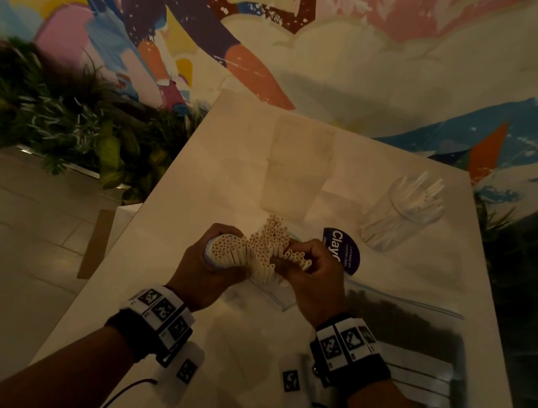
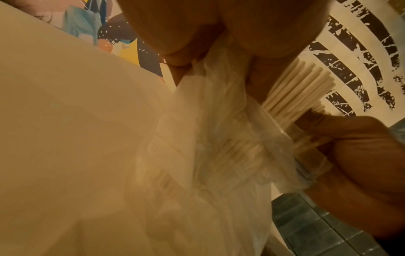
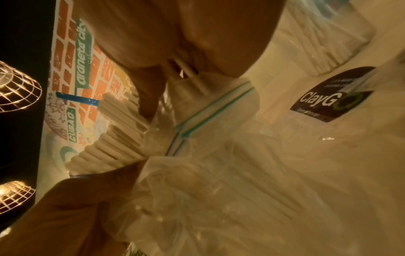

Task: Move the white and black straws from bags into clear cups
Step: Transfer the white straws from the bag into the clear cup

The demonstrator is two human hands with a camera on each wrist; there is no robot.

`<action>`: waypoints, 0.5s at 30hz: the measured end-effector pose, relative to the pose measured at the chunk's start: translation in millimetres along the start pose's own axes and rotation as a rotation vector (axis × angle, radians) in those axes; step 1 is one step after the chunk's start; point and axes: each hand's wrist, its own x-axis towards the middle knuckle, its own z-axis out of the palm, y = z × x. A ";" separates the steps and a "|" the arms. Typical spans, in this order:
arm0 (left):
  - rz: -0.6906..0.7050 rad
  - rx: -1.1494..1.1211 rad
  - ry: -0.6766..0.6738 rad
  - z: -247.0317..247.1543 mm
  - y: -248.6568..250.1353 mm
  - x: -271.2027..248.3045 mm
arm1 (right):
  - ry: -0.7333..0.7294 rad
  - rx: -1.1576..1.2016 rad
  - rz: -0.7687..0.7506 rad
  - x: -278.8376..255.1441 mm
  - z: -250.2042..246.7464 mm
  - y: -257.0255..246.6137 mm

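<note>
Withdrawal of the white straws [image 1: 264, 243] from their zip bag [image 3: 210, 110], midway through the task as judged from the layout: one clear cup [image 1: 398, 210] at the far right of the table [image 1: 231, 164] already holds white straws, while the bag of black straws [image 1: 408, 330] lies flat and untouched just right of the hands. The left hand [image 1: 209, 264] is curled round the near part of the bundle, gripping it through the crumpled mouth of the bag, whose film bunches below the fingers in the left wrist view. The right hand [image 1: 314, 276] is likewise closed, its fingers and thumb wrapped round a fanned portion of the same bundle, open straw ends facing the head camera. The bundle stands roughly upright over the table's middle, partly out of the bag (how much remains sheathed cannot be told through the creased plastic). The next move probably calls for sliding the bag off the straws or lifting a handful free, then carrying them upright to a cup; a second empty cup cannot be made out with certainty in this dim light. A round dark sticker [image 1: 340, 250] lies on the table just beyond the right hand.
</note>
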 end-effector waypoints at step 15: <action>0.007 -0.048 0.047 -2.4 -0.8 -2.8 | -0.079 0.107 0.002 4.2 -4.2 3.2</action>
